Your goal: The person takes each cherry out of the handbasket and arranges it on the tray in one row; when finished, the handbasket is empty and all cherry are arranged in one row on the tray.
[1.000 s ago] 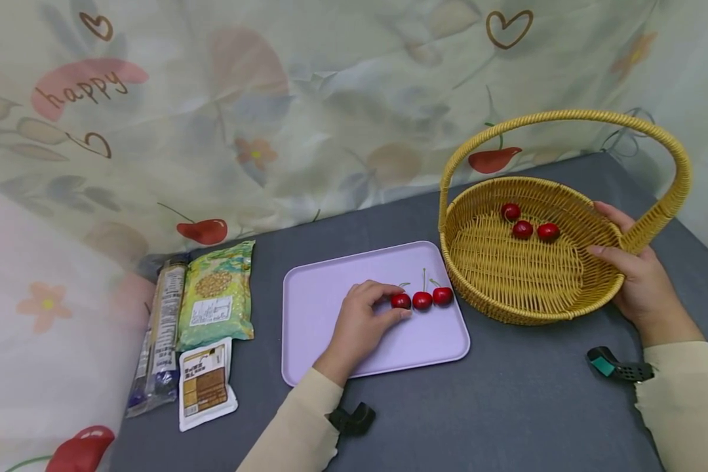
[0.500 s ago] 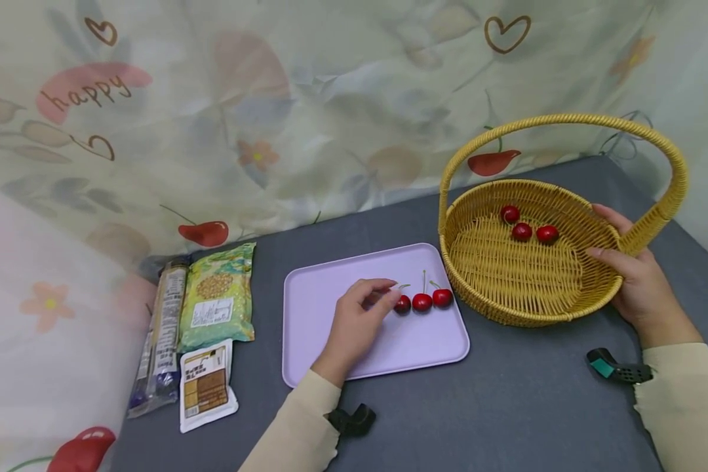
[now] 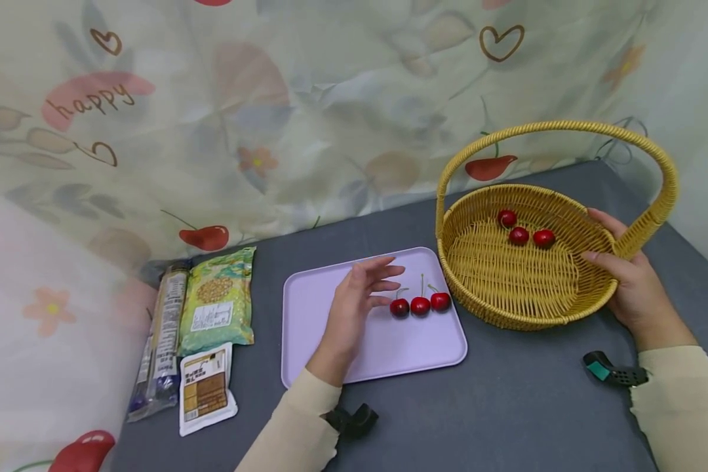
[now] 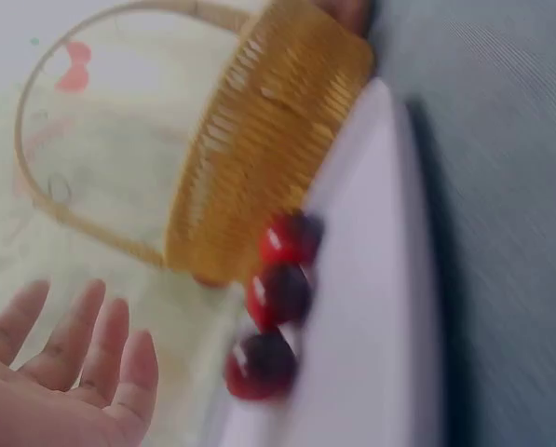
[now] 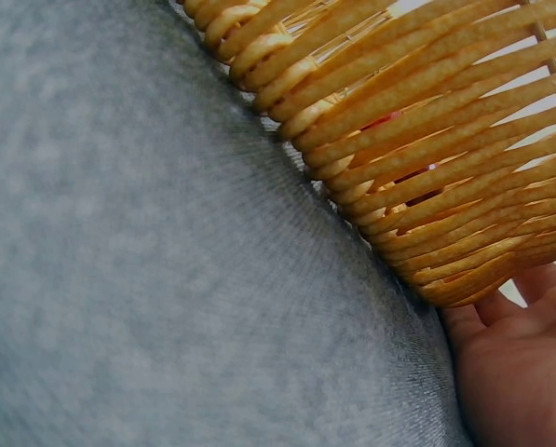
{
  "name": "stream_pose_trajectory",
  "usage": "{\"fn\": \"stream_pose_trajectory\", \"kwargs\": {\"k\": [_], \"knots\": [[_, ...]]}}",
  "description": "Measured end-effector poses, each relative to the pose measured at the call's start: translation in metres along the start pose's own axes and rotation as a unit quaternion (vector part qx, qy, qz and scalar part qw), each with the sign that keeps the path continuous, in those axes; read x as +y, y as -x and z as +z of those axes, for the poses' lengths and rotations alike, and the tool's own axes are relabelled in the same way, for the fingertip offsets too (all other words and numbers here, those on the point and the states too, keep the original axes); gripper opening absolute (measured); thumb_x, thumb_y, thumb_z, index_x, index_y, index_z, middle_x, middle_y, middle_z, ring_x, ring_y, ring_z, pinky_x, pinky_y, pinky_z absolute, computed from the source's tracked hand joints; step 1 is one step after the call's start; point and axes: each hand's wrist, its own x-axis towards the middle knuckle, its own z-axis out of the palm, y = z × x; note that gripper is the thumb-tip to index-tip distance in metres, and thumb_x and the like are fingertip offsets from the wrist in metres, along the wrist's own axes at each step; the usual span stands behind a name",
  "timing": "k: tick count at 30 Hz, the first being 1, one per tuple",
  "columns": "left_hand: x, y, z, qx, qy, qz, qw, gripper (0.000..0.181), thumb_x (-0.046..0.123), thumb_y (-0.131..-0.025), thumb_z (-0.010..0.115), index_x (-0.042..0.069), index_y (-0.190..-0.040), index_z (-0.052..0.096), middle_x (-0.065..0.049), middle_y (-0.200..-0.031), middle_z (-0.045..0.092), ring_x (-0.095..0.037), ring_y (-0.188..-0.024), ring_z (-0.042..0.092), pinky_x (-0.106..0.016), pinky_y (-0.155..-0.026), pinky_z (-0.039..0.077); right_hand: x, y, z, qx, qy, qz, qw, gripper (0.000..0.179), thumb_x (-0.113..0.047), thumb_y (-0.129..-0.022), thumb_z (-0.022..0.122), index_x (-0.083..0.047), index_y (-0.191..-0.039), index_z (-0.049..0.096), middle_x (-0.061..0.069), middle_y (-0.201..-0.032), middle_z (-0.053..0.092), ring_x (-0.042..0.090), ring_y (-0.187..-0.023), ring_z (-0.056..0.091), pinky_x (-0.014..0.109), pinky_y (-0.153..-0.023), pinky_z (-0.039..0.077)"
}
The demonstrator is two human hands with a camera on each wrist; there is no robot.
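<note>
Three dark red cherries (image 3: 420,306) with green stems lie in a row at the right side of a lilac tray (image 3: 318,328). Just left of them, my left hand (image 3: 354,308) is held over the tray with its fingers spread and nothing in them; the left wrist view shows the same hand (image 4: 73,372) with fingers extended, apart from the cherries (image 4: 276,298). My right hand (image 3: 640,288) grips the right rim of a yellow wicker basket (image 3: 519,282), thumb inside and fingers outside, below the handle. Inside the basket lie three more cherries (image 3: 519,236).
Left of the tray are a green and yellow bag of grains (image 3: 215,295), a long clear-wrapped package (image 3: 165,334) and a small white and brown pouch (image 3: 206,390). A printed cloth (image 3: 330,131) hangs behind the grey table (image 3: 478,419). The basket's tall handle (image 3: 566,126) arches above it.
My left hand has left the leftmost cherry, drawn slightly back and opened its fingers. That cherry now stands beside the other two. My right hand keeps its hold on the basket rim.
</note>
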Motion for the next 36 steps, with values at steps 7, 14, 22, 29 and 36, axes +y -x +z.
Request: {"fn": "stream_pose_trajectory", "kwargs": {"k": [7,14,22,29,36], "knots": [[0.028,-0.027,0.036,-0.069,0.015,0.025,0.9972,0.079,0.064,-0.114,0.032,0.000,-0.152,0.056,-0.016,-0.139,0.070,-0.039,-0.119,0.066,-0.054,-0.098,0.056,0.000,0.001,-0.001,0.001,0.005,0.002,1.0000,0.068,0.020,-0.106,0.041,-0.006,-0.168,0.037,0.012,-0.160,0.041,0.017,-0.139,0.055,0.027,-0.095,0.057],[0.032,-0.061,0.075,-0.119,-0.013,0.029,0.9924,0.079,0.068,-0.113,0.028,0.007,-0.154,0.056,-0.009,-0.138,0.071,-0.025,-0.119,0.068,-0.055,-0.100,0.056,0.000,-0.001,-0.001,-0.003,0.004,0.005,1.0000,0.069,0.020,-0.106,0.041,-0.008,-0.169,0.036,0.011,-0.162,0.038,0.016,-0.141,0.052,0.027,-0.096,0.056],[0.030,-0.100,0.113,-0.155,-0.038,-0.036,0.9865,0.072,0.062,-0.117,0.023,0.013,-0.155,0.058,0.002,-0.131,0.073,-0.013,-0.112,0.069,-0.036,-0.089,0.060,0.000,0.000,0.000,-0.002,0.021,0.005,0.9998,0.069,0.019,-0.106,0.042,-0.006,-0.170,0.034,0.013,-0.161,0.037,0.019,-0.141,0.050,0.027,-0.096,0.056],[0.034,-0.141,0.133,-0.152,-0.031,-0.097,0.9832,0.071,0.067,-0.114,0.023,0.021,-0.155,0.060,0.007,-0.128,0.073,-0.019,-0.110,0.070,-0.042,-0.085,0.060,-0.002,0.001,0.001,-0.001,0.025,0.003,0.9997,0.069,0.019,-0.106,0.043,-0.007,-0.169,0.035,0.014,-0.159,0.039,0.019,-0.139,0.053,0.028,-0.094,0.058],[0.017,-0.170,0.149,-0.121,-0.023,-0.118,0.9853,0.074,0.073,-0.111,0.025,0.024,-0.153,0.061,0.004,-0.134,0.071,-0.027,-0.112,0.071,-0.047,-0.083,0.061,-0.001,0.000,0.001,-0.009,0.025,0.000,0.9996,0.068,0.019,-0.107,0.042,-0.009,-0.169,0.037,0.013,-0.160,0.039,0.019,-0.139,0.053,0.029,-0.094,0.058]]}}
